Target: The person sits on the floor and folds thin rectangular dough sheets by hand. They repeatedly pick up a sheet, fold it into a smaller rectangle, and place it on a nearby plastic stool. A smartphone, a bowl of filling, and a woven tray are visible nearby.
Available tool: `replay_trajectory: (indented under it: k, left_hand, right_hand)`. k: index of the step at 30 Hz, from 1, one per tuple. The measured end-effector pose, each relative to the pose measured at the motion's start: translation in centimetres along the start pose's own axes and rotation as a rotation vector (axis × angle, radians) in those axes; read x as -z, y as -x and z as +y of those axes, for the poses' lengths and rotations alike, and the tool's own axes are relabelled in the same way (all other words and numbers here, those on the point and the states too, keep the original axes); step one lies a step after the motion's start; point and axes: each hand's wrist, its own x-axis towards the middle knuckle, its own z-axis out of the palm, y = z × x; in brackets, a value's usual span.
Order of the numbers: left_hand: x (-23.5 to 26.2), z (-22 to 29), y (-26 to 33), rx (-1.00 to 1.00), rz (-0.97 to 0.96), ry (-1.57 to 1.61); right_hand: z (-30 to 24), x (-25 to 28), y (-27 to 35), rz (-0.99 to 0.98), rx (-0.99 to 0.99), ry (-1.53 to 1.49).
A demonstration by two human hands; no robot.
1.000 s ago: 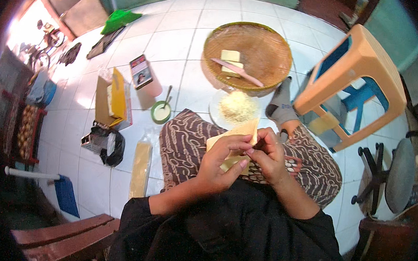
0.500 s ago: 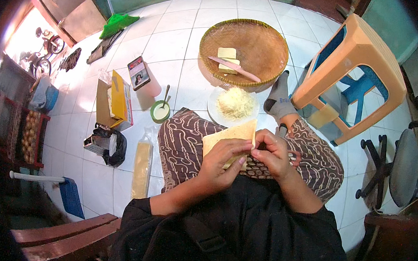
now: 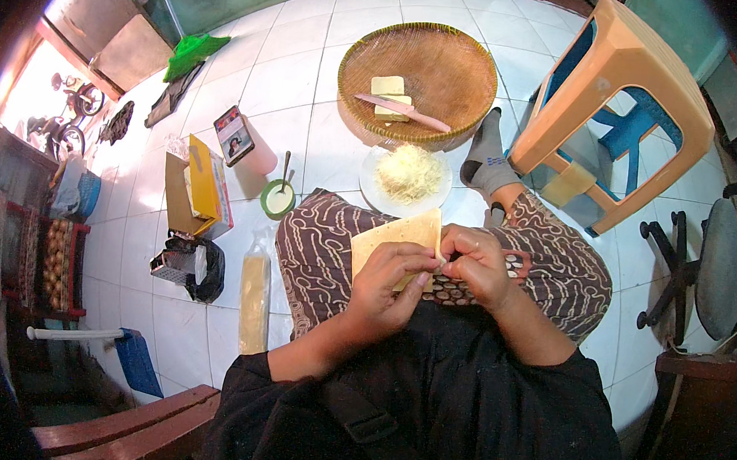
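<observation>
Over my lap, my left hand [image 3: 392, 284] grips a thin, pale-yellow square pastry wrapper [image 3: 374, 244] by its near right side; whether it is one sheet or several I cannot tell. My right hand [image 3: 478, 264] pinches the wrapper's right edge, its fingertips close to those of the left. Just beyond my hands, a heap of grated cheese [image 3: 407, 175] lies on a white plate [image 3: 371, 193]. To its left is a small green bowl [image 3: 266, 204] of white liquid with a spoon [image 3: 286, 168] in it. A long pale-yellow stack in clear plastic [image 3: 253, 303] lies left of my leg.
Behind the plate, a round woven tray [image 3: 455, 62] holds folded pale-yellow squares [image 3: 386, 86] and a pink-handled knife [image 3: 422, 118]. An orange plastic stool [image 3: 650, 49] stands right. On the left are a phone [image 3: 235, 137], a yellow box [image 3: 208, 185], a grater [image 3: 169, 266] and a black bag [image 3: 211, 279].
The view has shifted slightly, so the floor items sit a little farther left and higher. Both hands keep their hold at the wrapper's edge, with only slight finger movement.
</observation>
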Motion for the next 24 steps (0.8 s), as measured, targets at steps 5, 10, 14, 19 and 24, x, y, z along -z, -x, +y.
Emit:
replay_trajectory:
  k: [5,10,14,19,24]
  left_hand:
    - [-0.02,-0.41,0.26,-0.029,0.035,-0.008]
    - [-0.05,-0.52,0.44,0.008,0.024,0.010]
    - [-0.07,-0.45,0.35,0.013,0.035,-0.001]
    - [0.04,-0.19,0.37,0.037,0.021,0.012]
    - [-0.31,-0.63,0.78,0.027,0.021,-0.036]
  right_hand:
    - [-0.11,-0.16,-0.09,-0.031,-0.012,-0.019]
    - [0.15,-0.18,-0.06,-0.041,-0.023,-0.037]
    - [0.27,-0.17,-0.12,-0.059,0.013,-0.031]
    - [0.42,-0.56,-0.26,-0.060,0.114,0.004]
    - [0.78,-0.34,-0.23,-0.092,0.092,0.037]
